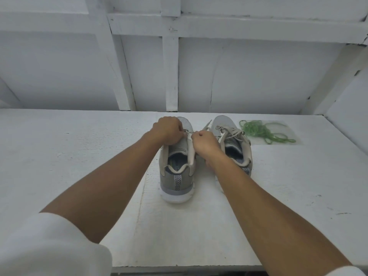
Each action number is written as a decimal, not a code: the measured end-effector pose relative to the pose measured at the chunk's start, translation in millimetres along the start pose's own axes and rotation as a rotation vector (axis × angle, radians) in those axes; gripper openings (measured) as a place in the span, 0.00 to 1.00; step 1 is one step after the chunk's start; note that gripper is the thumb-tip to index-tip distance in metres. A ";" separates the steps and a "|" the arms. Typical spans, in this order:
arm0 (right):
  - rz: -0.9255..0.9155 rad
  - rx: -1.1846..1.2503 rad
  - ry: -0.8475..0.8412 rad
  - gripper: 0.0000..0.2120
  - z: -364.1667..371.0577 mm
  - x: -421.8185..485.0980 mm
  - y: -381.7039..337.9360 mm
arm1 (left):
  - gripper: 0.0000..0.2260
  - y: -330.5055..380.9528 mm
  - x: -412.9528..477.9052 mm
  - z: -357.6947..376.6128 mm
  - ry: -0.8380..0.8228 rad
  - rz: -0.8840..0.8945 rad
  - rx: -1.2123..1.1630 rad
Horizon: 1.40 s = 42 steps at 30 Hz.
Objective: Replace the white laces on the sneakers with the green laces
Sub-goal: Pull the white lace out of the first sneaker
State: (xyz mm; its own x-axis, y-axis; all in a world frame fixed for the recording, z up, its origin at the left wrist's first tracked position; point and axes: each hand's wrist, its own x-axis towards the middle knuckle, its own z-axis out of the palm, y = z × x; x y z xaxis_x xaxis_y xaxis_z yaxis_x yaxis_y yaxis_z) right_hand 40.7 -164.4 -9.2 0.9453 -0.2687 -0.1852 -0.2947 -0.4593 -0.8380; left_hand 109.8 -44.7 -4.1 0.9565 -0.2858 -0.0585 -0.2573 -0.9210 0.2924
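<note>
Two grey sneakers stand side by side on the white table, heels toward me. Over the left sneaker [177, 172], my left hand [166, 130] and my right hand [203, 142] each pinch its white lace [190, 133] near the eyelets; both have curled fingers. My hands hide most of that shoe's tongue. The right sneaker [233, 136] has its white lace [229, 130] threaded and loosely spread. A tangle of green laces [260, 131] lies to the right of the shoes.
The green laces rest on a clear plastic sheet [286, 136]. The white table [79, 156] ends at a front edge near me. A white panelled wall [171, 76] rises right behind the shoes, and a white side panel [350, 108] closes the right end.
</note>
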 end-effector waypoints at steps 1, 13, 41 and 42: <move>-0.001 -0.012 -0.002 0.16 -0.1 0.4 0.1 | 0.10 -3.1 0.4 -5.6 0.032 -0.015 0.000; 0.013 -0.001 -0.010 0.16 2.2 7.3 4.1 | 0.19 -24.6 10.4 -43.9 0.162 -0.038 -0.024; 0.036 0.097 -0.080 0.10 3.5 23.4 7.2 | 0.09 -104.2 -12.9 -66.6 0.381 -0.346 -0.043; 0.036 0.099 -0.081 0.10 3.4 23.6 7.3 | 0.08 -105.7 -14.2 -64.5 0.385 -0.347 -0.051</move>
State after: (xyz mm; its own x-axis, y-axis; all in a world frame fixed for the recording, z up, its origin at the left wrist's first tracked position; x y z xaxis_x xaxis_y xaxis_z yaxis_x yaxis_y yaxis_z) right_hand 61.4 -171.2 -21.4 0.9438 -0.2119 -0.2535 -0.3170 -0.3639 -0.8758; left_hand 132.3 73.8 27.4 0.9680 0.1612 0.1922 0.0819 -0.9273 0.3651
